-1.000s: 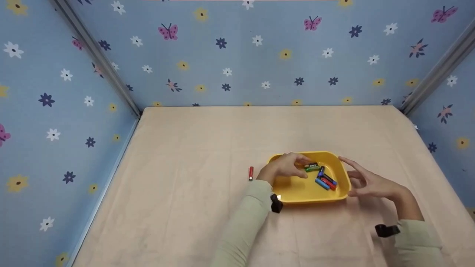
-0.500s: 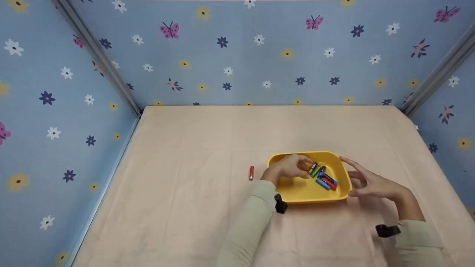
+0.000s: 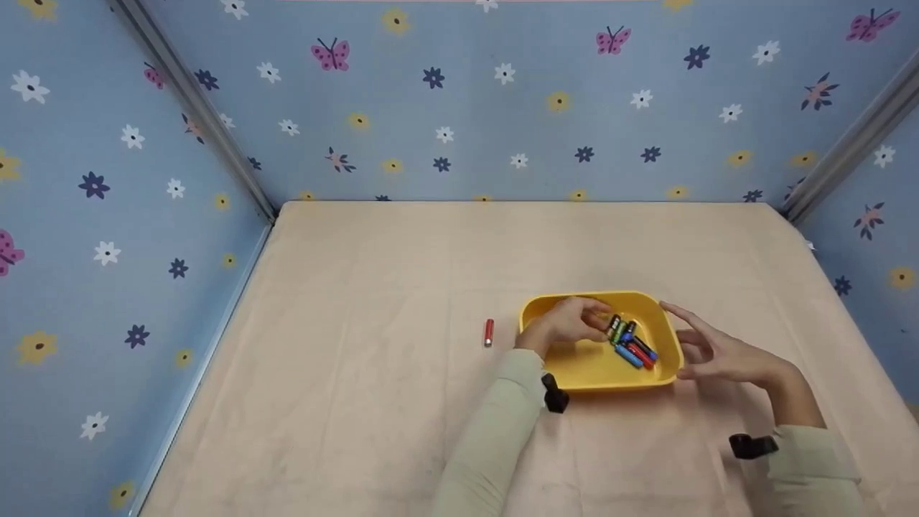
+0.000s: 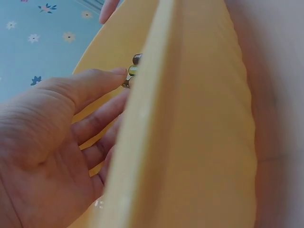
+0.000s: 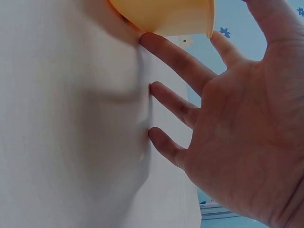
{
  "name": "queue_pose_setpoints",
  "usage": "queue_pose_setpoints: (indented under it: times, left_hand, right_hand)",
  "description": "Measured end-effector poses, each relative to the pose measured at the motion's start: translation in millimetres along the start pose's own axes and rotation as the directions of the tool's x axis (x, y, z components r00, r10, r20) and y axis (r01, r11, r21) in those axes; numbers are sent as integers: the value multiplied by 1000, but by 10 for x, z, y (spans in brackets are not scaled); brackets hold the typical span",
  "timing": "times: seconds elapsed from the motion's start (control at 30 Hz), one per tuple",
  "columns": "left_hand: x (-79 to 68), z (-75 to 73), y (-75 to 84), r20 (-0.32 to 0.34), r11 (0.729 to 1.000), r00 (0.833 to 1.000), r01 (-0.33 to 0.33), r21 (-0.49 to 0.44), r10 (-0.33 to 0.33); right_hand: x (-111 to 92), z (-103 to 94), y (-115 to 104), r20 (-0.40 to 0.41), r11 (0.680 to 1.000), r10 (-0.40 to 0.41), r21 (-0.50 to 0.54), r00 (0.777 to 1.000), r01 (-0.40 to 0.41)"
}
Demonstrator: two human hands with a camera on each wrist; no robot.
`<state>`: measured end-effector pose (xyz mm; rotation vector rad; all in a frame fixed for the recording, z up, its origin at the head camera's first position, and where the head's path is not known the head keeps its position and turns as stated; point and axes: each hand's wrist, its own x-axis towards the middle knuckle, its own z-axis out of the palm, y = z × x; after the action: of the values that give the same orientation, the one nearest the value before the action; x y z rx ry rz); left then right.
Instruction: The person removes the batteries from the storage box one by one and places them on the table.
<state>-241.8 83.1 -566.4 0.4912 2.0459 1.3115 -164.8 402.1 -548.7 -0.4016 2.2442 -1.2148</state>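
Note:
Inside the yellow tray (image 3: 574,375), my left hand (image 3: 571,321) has its thumb and fingertips up against a black-and-gold battery (image 3: 613,327). A green battery (image 3: 619,332) lies alongside it. Blue (image 3: 629,357) and red (image 3: 639,356) batteries, with darker ones, are grouped to their right. In the left wrist view the thumb tip meets the battery ends (image 4: 134,71), and the tray wall hides part of the fingers. My right hand (image 3: 729,359) spreads its fingers at the tray's right end; in the right wrist view fingertips touch the tray wall (image 5: 171,19) and the table.
A single red battery (image 3: 489,332) lies on the cloth-covered table (image 3: 359,345) left of the tray. Blue flowered panels (image 3: 459,108) stand behind and at both sides, with grey posts (image 3: 208,108) at the corners.
The left hand has slid right inside the tray, pushing the black-and-gold and green batteries toward the others and turning them diagonal. The right hand stays at the tray's end.

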Motion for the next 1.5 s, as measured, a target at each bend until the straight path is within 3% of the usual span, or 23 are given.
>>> queue_pose_setpoints:
  times: [0.23,0.57,1.0,1.23,1.5]
  left_hand:
    - [-5,22,36,25,999,1000,9,42,-10]
    - [6,85,82,9,999,999,51,7,-52]
    - [58,181,140,-101,985,982,153,-86,-161]
    - [23,282,203,-247,979,947,196,-54,-203]
    - [36,363,246,-352,955,899,294,48,-259]
  right_hand:
    - [8,15,17,7,1000,-3,8,1000,3]
    - [-14,-7,-3,6,1000,14,-15,1000,-14]
    - [-10,-19,-8,5,999,33,-34,999,-33]
    - [-13,-23,-18,8,998,53,-39,999,-53]
    - [-11,-8,-23,13,1000,15,-24,1000,-15]
